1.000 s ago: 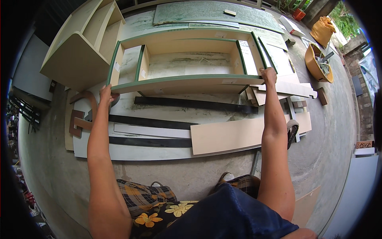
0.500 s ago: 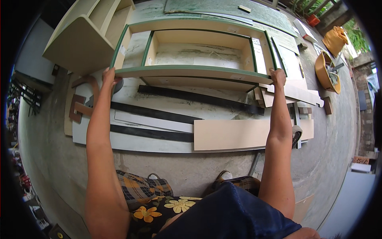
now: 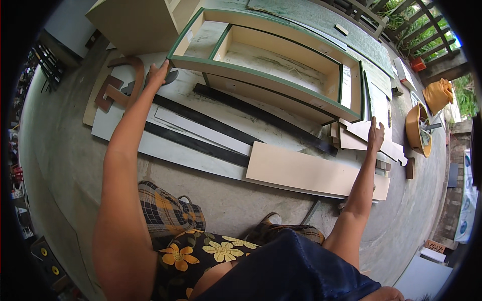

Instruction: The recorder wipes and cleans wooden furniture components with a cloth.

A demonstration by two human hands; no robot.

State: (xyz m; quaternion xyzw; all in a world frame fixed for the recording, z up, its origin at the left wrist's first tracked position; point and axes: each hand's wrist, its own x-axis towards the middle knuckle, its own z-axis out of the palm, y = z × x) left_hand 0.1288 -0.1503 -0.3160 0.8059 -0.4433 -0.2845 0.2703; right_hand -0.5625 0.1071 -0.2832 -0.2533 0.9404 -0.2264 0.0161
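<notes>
A long cream cabinet frame with green edges [image 3: 271, 81] lies over the work surface, with inner dividers forming a smaller box within it. My left hand [image 3: 157, 75] grips the frame's near left corner, its fingertips at the green edge. Just off the near right corner is my right hand [image 3: 375, 135], holding nothing, its fingers stretched and apart, above some pale cut boards [image 3: 359, 142]. Two long black strips [image 3: 271, 120] [image 3: 201, 145] and a white strip [image 3: 201, 131] lie on the near side of the frame. A cream board [image 3: 301, 168] rests closest to me.
A cream cabinet carcass [image 3: 133, 25] stands at the far left. Beside my left hand lie curved brown pieces [image 3: 109, 93]. A greenish sheet [image 3: 321, 24] is at the back. To the right are a yellow tub with tools [image 3: 415, 131] and an orange sack [image 3: 438, 94].
My right hand has let go of the frame's near right corner and moved away to the right. My left hand keeps its corner. The whole view has tilted.
</notes>
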